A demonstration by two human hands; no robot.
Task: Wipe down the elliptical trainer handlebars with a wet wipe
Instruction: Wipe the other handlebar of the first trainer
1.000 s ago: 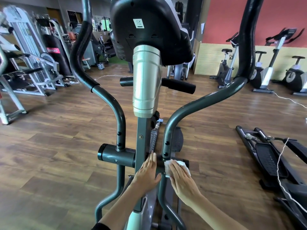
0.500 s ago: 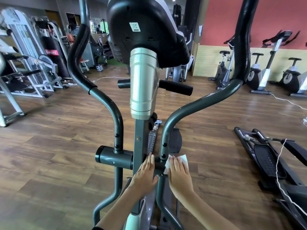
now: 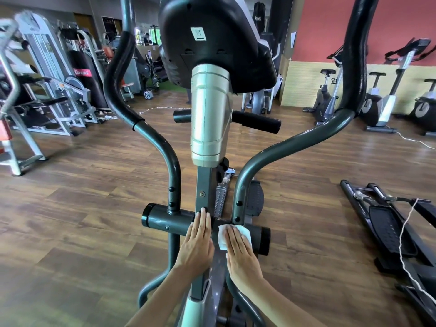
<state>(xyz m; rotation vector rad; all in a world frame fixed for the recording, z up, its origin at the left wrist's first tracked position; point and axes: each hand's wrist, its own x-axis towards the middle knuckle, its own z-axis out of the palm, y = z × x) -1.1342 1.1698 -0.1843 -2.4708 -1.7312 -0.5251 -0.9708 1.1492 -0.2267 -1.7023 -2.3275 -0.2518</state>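
Observation:
The elliptical trainer fills the middle of the head view, with a silver column (image 3: 208, 119) under a black console. Its left handlebar (image 3: 151, 135) and right handlebar (image 3: 292, 140) are dark grey tubes with black foam grips higher up, both running down to a horizontal pivot tube (image 3: 165, 219). My left hand (image 3: 197, 244) lies flat with straight fingers on the pivot tube beside the column. My right hand (image 3: 239, 253) presses a white wet wipe (image 3: 224, 237) flat against the right half of that tube, just below the right handlebar's base.
Wooden floor surrounds the trainer. A folded black machine with a white cable (image 3: 405, 237) lies on the floor at the right. Exercise bikes (image 3: 379, 100) stand by the red wall at the back right. Weight machines (image 3: 47, 90) and a punching bag stand at the left.
My right hand slid the wipe slightly up and to the left along the pivot tube. My left hand stayed flat on the tube. The view shifted slightly.

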